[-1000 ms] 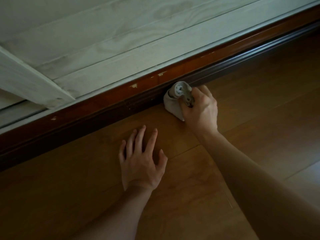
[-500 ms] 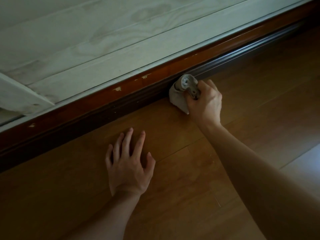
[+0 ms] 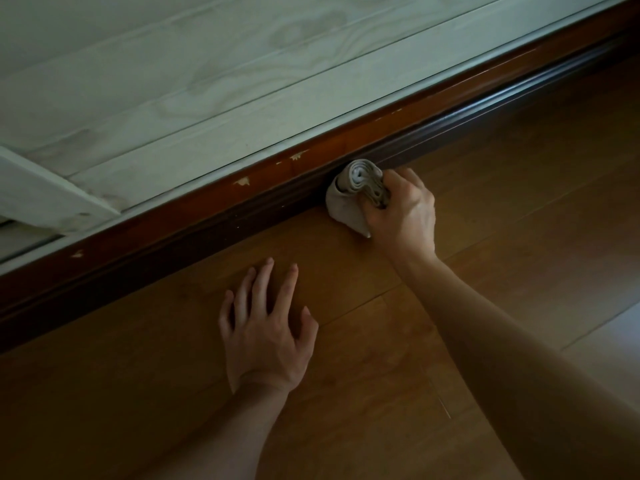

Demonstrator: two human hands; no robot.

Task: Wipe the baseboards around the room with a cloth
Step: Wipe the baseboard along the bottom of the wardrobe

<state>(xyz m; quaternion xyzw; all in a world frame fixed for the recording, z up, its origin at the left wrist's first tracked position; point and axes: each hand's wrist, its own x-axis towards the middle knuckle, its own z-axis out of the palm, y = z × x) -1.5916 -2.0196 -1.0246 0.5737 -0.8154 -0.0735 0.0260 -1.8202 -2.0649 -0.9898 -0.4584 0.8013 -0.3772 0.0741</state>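
A dark reddish-brown baseboard [image 3: 194,223] runs diagonally from lower left to upper right, with small chipped spots in its finish. My right hand [image 3: 403,209] grips a bunched grey cloth [image 3: 349,195] and presses it against the baseboard where it meets the floor. My left hand [image 3: 266,327] lies flat on the wooden floor with its fingers spread, a short way in front of the baseboard and to the left of the cloth. It holds nothing.
Above the baseboard is a pale whitewashed wood-panel wall [image 3: 214,81] with a white trim piece [image 3: 45,195] at the left. The brown wooden floor [image 3: 519,188] stretches to the right, with a bright patch of light [image 3: 616,344] at the right edge.
The view has shifted slightly along the wall. My right hand still holds the cloth against the baseboard; the cloth now sits nearer the chipped spots. My left hand stays flat on the floor.
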